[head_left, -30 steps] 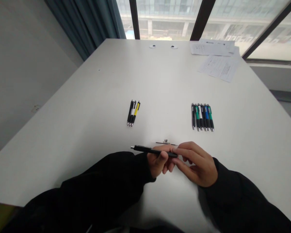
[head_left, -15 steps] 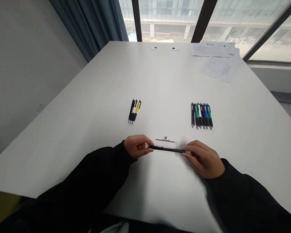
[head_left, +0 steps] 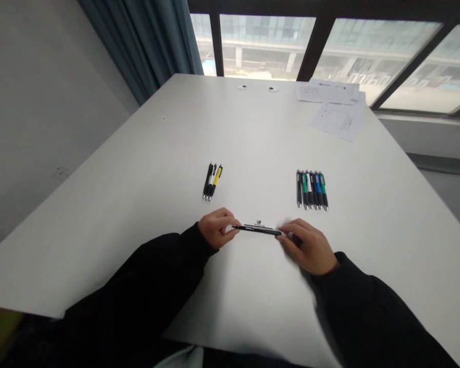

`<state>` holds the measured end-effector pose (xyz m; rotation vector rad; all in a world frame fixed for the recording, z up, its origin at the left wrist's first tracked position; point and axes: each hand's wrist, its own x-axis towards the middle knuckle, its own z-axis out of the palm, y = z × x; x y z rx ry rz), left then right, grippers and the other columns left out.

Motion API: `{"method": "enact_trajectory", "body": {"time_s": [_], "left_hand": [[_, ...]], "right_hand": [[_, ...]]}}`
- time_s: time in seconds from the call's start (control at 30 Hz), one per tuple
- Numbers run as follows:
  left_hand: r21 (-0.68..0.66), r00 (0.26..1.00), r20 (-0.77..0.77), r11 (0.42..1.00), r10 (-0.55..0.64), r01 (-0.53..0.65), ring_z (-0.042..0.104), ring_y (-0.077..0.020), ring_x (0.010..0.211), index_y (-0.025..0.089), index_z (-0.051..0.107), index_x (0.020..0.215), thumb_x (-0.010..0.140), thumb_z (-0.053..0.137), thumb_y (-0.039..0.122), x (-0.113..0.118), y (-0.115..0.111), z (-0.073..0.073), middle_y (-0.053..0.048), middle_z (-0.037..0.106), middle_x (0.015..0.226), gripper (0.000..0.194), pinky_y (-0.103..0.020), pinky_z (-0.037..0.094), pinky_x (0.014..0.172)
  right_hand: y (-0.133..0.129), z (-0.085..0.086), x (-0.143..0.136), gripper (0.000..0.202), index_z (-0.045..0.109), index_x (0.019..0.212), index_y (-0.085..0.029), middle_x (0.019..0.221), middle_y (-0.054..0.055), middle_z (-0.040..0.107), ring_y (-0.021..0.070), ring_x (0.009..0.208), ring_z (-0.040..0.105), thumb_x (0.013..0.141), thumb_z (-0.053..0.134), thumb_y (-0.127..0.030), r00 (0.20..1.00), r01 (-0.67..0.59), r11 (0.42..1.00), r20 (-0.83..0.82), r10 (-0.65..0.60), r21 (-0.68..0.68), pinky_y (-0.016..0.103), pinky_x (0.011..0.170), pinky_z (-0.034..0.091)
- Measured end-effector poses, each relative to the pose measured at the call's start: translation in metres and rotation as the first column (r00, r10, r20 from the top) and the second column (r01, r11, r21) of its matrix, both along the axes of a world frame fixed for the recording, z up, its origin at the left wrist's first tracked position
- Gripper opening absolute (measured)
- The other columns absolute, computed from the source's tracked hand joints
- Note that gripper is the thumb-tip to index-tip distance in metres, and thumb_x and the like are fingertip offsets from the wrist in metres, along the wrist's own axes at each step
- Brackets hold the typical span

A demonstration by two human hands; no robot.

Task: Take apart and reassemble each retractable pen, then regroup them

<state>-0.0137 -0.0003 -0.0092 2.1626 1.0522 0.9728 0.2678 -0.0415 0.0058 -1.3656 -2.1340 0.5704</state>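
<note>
A black pen point(head_left: 258, 230) lies level between my two hands, just above the near part of the table. My left hand point(head_left: 215, 228) pinches its left end between thumb and fingers. At the other end, the thumb and fingertips of my right hand point(head_left: 308, 249) are closed on the barrel; the upper fingers are slightly blurred. Directly behind the pen, small metal pen parts point(head_left: 258, 223) rest on the tabletop. A thin dark refill beside them is nearly hidden along the pen's edge.
Three pens point(head_left: 212, 182) lie side by side at left, one yellow. A row of several pens point(head_left: 312, 190) is at right. Papers point(head_left: 335, 115) and two small white ovals point(head_left: 242, 87) lie toward the far edge of the white table point(head_left: 249, 135), by the window.
The view has tilted up slightly. Both hands still hold the pen, now closer to the refill and small parts, and my right hand has come nearer to my left.
</note>
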Motion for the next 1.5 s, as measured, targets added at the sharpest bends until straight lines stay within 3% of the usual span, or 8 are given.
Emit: {"method": "enact_trajectory", "body": {"time_s": [0.3, 0.6, 0.9, 1.5], "left_hand": [[-0.04, 1.0, -0.015, 0.999, 0.026, -0.026, 0.039, -0.0028, 0.042, 0.015, 0.069, 0.081, 0.071, 0.066, 0.018, 0.0, 0.002, -0.002, -0.003, 0.062, 0.077, 0.011, -0.019, 0.039, 0.046], [-0.059, 0.999, 0.011, 0.997, 0.049, -0.048, 0.044, -0.0066, 0.046, 0.016, 0.071, 0.082, 0.065, 0.075, 0.024, 0.002, 0.003, 0.007, 0.0, 0.057, 0.065, 0.019, -0.02, 0.041, 0.048], [-0.097, 0.999, -0.006, 0.995, 0.035, -0.035, 0.034, -0.002, 0.039, 0.017, 0.074, 0.085, 0.069, 0.073, 0.026, 0.001, 0.003, 0.007, -0.001, 0.058, 0.071, 0.019, -0.019, 0.034, 0.042], [0.029, 0.996, 0.022, 0.996, -0.084, 0.083, 0.039, -0.0027, 0.041, 0.014, 0.071, 0.079, 0.069, 0.069, 0.016, 0.002, 0.012, 0.001, 0.002, 0.055, 0.063, 0.01, -0.017, 0.036, 0.044]], "right_hand": [[0.0, 0.002, 0.003, 0.014, 0.067, 0.095, -0.018, 0.084, 0.006, 0.062, 0.0171, 0.073, 0.059, 0.088, 0.059, -0.028, 1.0, 0.02, 1.0, -0.021, -0.02, -0.003, 0.031, 0.068, 0.049], [0.0, 0.003, 0.006, 0.02, 0.068, 0.101, -0.019, 0.086, 0.006, 0.062, 0.0155, 0.068, 0.059, 0.086, 0.062, -0.032, 0.998, 0.03, 0.999, -0.059, -0.032, -0.023, 0.03, 0.065, 0.05], [0.001, 0.005, 0.007, 0.021, 0.069, 0.104, -0.019, 0.086, 0.005, 0.059, 0.013, 0.062, 0.056, 0.086, 0.063, -0.028, 0.998, -0.03, 0.998, -0.05, 0.028, -0.051, 0.029, 0.061, 0.049], [0.008, 0.001, 0.005, 0.011, 0.07, 0.088, -0.018, 0.076, 0.003, 0.058, 0.0138, 0.063, 0.055, 0.083, 0.064, -0.026, 0.999, -0.04, 0.999, -0.034, 0.04, 0.01, 0.028, 0.061, 0.045]]}}
